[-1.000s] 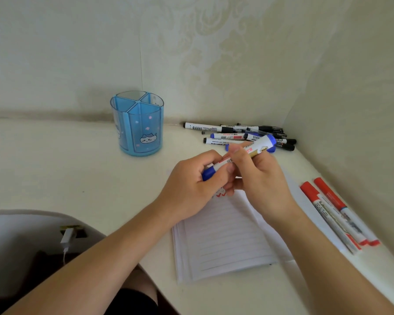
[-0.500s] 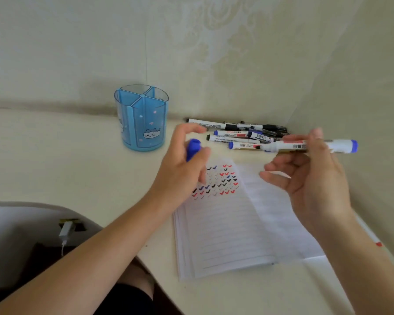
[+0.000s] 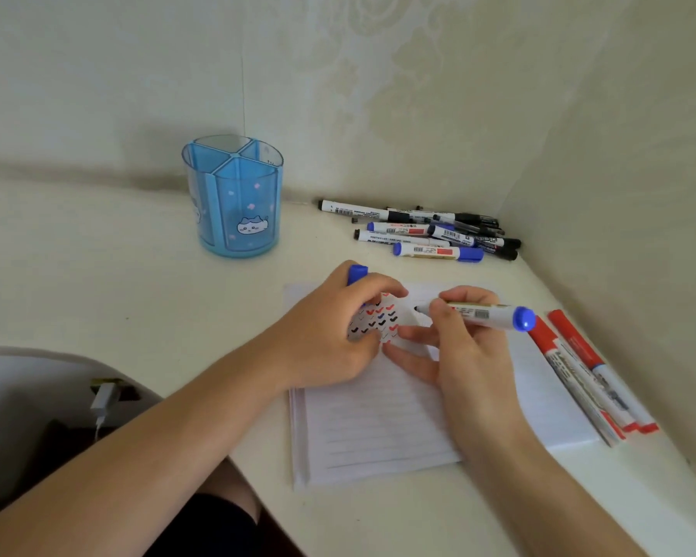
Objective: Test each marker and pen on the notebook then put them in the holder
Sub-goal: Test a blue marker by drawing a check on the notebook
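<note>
A white plug and cable hang below the desk edge at the far left. The blue holder stands upright near the back wall, well apart from both hands. The left hand rests on the open notebook, its fingers curled round a blue cap, and hides part of the red, blue and black ticks. The right hand pinches the uncapped blue marker between thumb and forefinger, with the other fingers loose on the page. The tip points left beside the ticks; I cannot tell if it touches the paper. A pile of pens and markers lies in the back corner. Two red markers lie side by side along the notebook's right edge. The desk is cream, and the walls have pale patterned paper.
</note>
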